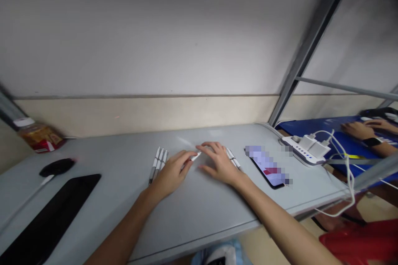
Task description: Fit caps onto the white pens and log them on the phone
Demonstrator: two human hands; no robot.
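Observation:
My left hand (174,170) pinches a white pen (195,156) between thumb and fingers, its tip sticking out toward the right. Most of that pen is hidden by the hand. Just left of this hand lie several white-and-grey pens (158,161) side by side on the desk. My right hand (219,161) hovers close to the pen's tip, thumb and fingers apart, holding nothing that I can see. Beyond its outer edge lie more pens (233,159), partly covered by the hand.
A phone (269,167) lies right of my hands, near a white power strip (303,151) with plugs and cables. At left are a bottle (39,136), a black mouse-like object (57,167) and a long black slab (52,219). Another person's hands (370,128) rest on a blue desk at right.

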